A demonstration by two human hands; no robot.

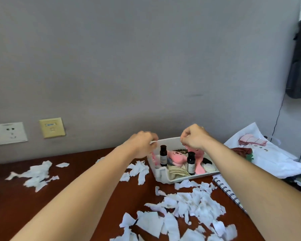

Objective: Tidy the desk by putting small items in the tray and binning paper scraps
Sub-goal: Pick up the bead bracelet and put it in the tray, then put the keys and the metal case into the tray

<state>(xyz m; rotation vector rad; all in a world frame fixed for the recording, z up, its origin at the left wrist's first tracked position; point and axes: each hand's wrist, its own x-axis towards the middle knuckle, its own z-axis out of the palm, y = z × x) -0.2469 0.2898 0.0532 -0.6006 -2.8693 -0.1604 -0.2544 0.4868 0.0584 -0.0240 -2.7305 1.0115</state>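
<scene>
A white tray (163, 177) stands on the brown desk (87, 188) near the wall. It holds two dark bottles (163, 155), a pink plush toy (176, 158), a pink brush (200, 168), a bead bracelet (181, 150) and beige packets (176, 171). My left hand (142, 143) is curled on the tray's far left rim. My right hand (193, 136) is closed at the far rim's right end, and its fingertips are hidden. Torn white paper scraps lie in a large pile in front of the tray (189, 206), beside it (137, 171) and at the left (36, 174).
A spiral notebook (224, 187) lies right of the tray, partly under my right arm. Behind it sits a white plastic bag (271, 159) with a pink cloth (252, 140) on it. Wall sockets (7, 133) and a yellow plate (52, 127) are at the left.
</scene>
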